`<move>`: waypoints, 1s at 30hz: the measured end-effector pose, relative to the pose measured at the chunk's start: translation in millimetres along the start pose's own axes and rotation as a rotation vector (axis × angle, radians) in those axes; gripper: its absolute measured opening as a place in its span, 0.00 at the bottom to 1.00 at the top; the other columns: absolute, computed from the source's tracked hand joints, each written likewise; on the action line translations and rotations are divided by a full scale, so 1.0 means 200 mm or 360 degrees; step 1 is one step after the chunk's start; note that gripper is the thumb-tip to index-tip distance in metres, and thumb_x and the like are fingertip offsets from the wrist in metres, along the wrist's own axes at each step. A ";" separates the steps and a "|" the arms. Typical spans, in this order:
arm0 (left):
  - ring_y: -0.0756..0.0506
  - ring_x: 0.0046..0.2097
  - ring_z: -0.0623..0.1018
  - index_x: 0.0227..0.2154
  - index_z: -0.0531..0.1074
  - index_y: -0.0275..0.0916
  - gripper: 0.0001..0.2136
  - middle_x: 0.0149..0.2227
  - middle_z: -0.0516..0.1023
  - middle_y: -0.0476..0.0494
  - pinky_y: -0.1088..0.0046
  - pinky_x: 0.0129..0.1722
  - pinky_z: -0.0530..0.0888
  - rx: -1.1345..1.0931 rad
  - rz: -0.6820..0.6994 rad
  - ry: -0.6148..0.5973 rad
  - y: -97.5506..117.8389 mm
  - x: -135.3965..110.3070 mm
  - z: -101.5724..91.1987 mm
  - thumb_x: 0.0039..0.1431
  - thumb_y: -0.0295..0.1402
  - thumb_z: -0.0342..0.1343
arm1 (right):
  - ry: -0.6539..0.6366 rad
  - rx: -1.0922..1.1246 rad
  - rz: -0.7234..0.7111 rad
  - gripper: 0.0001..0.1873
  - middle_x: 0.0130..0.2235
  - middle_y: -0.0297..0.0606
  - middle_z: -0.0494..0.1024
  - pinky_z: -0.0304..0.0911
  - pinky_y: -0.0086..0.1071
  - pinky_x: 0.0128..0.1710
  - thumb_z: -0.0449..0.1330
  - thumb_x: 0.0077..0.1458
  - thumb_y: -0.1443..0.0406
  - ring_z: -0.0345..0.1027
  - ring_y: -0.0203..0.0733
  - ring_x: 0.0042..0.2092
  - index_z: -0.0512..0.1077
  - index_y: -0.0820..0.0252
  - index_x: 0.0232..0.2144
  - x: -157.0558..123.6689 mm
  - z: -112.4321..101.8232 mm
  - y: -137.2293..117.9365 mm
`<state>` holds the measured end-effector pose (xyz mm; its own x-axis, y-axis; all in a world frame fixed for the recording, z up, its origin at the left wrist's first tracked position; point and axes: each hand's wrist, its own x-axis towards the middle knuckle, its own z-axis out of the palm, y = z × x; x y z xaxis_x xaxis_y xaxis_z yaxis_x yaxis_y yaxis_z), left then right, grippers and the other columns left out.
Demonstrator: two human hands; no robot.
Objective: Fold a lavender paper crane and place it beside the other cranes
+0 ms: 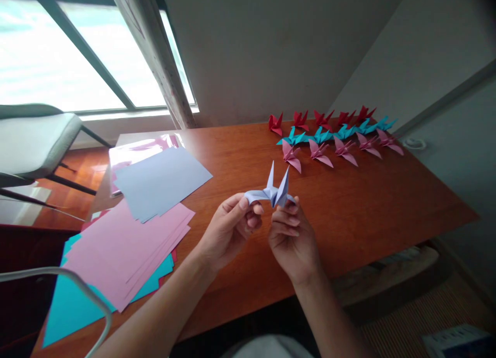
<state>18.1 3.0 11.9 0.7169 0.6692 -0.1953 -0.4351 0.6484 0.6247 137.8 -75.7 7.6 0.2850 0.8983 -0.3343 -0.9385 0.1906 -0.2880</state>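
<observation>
A lavender paper crane (273,190) is held above the wooden table (368,208), its two points sticking up. My left hand (231,229) pinches its left wing between thumb and fingers. My right hand (291,235) grips the right side of the crane, fingers curled under it. Both hands hover over the table's near middle.
Rows of finished red (321,118), teal (335,133) and pink cranes (341,150) line the far right of the table. Stacks of lavender (160,181), pink (124,249) and teal sheets (70,309) lie at the left. A grey chair (31,138) stands by the window.
</observation>
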 end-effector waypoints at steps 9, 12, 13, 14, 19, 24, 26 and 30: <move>0.54 0.26 0.67 0.23 0.77 0.36 0.14 0.24 0.73 0.50 0.77 0.27 0.63 0.0178 0.0094 -0.0100 0.02 -0.01 -0.01 0.52 0.42 0.69 | 0.0057 -0.0049 0.0030 0.15 0.22 0.23 0.70 0.58 0.14 0.17 0.74 0.47 0.60 0.59 0.24 0.22 0.71 0.58 0.24 0.01 -0.05 0.00; 0.53 0.26 0.68 0.22 0.76 0.36 0.16 0.23 0.73 0.50 0.76 0.28 0.64 0.0218 0.0107 -0.0048 0.02 -0.01 -0.01 0.50 0.44 0.70 | 0.0082 -0.0051 0.0010 0.16 0.22 0.24 0.70 0.58 0.15 0.17 0.74 0.47 0.59 0.60 0.25 0.21 0.71 0.58 0.23 0.01 -0.05 -0.01; 0.53 0.26 0.68 0.22 0.76 0.36 0.16 0.23 0.73 0.50 0.76 0.28 0.64 0.0218 0.0115 -0.0035 0.02 -0.01 -0.02 0.50 0.44 0.70 | 0.0082 -0.0031 0.0002 0.16 0.22 0.24 0.70 0.58 0.15 0.17 0.74 0.47 0.59 0.60 0.25 0.21 0.71 0.58 0.23 0.01 -0.05 -0.01; 0.53 0.26 0.68 0.21 0.76 0.36 0.16 0.23 0.73 0.49 0.76 0.28 0.64 0.0216 0.0120 -0.0027 0.03 -0.01 -0.02 0.50 0.44 0.70 | 0.0078 -0.0001 -0.0004 0.17 0.21 0.23 0.70 0.58 0.15 0.17 0.74 0.47 0.59 0.60 0.24 0.22 0.70 0.58 0.22 0.00 -0.05 -0.01; 0.52 0.25 0.69 0.20 0.74 0.36 0.18 0.20 0.72 0.50 0.76 0.27 0.64 0.0285 0.0155 -0.0076 0.03 -0.01 -0.03 0.50 0.45 0.70 | 0.0108 0.0179 0.0027 0.17 0.19 0.22 0.70 0.59 0.15 0.17 0.75 0.46 0.63 0.61 0.23 0.20 0.69 0.59 0.21 0.00 -0.03 -0.02; 0.52 0.25 0.69 0.18 0.71 0.36 0.20 0.18 0.71 0.51 0.76 0.28 0.65 0.0338 0.0199 -0.0100 0.02 0.00 -0.04 0.51 0.45 0.69 | 0.0039 0.0267 0.0017 0.16 0.20 0.21 0.72 0.60 0.14 0.18 0.75 0.45 0.67 0.64 0.22 0.21 0.69 0.60 0.23 0.00 -0.04 -0.04; 0.52 0.25 0.69 0.17 0.71 0.36 0.20 0.18 0.71 0.50 0.76 0.28 0.65 0.0343 0.0193 -0.0082 0.02 0.00 -0.04 0.52 0.44 0.69 | 0.0006 0.0271 0.0027 0.16 0.21 0.21 0.73 0.61 0.14 0.18 0.74 0.47 0.67 0.65 0.22 0.22 0.69 0.59 0.24 0.00 -0.05 -0.05; 0.53 0.24 0.69 0.20 0.75 0.35 0.18 0.20 0.74 0.49 0.78 0.26 0.64 0.0292 0.0128 -0.0084 0.02 -0.01 -0.04 0.52 0.44 0.69 | -0.0010 0.0311 0.0032 0.15 0.22 0.21 0.74 0.61 0.13 0.19 0.74 0.47 0.68 0.65 0.22 0.22 0.70 0.59 0.24 0.00 -0.07 -0.05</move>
<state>11.2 7.9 9.5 0.7136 0.6931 -0.1021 -0.3891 0.5133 0.7649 149.7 -82.9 -1.6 0.2653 0.9050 -0.3326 -0.9641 0.2454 -0.1014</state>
